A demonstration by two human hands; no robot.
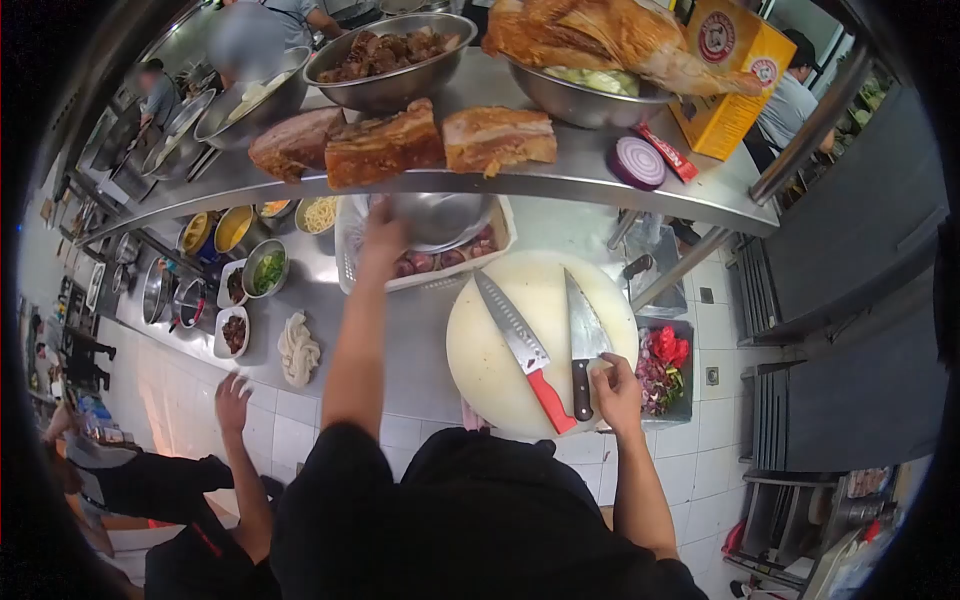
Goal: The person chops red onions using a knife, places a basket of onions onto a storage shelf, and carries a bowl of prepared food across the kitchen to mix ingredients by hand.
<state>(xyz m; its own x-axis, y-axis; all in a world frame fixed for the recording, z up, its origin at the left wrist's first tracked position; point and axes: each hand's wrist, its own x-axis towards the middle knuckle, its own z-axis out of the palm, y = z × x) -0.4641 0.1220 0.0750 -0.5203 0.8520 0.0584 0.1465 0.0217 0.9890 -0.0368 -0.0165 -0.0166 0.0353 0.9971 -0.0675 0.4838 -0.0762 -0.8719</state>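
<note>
Right hand [618,392] sat half-curled at the black-handled knife [588,335] on the round board [475,375], left hand [386,238] blurred by the steel bowl [447,222] beyond it, grip unclear, so a distracted nudge could've slid that knife off.

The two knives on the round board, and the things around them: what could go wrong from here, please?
The red knife has its handle near the board's near edge, close to the body; a bump might knock it off.

The right hand is at the black knife's handle; a careless move may bring fingers onto a blade.

The middle meat piece sits at the shelf's edge and might fall.
</note>
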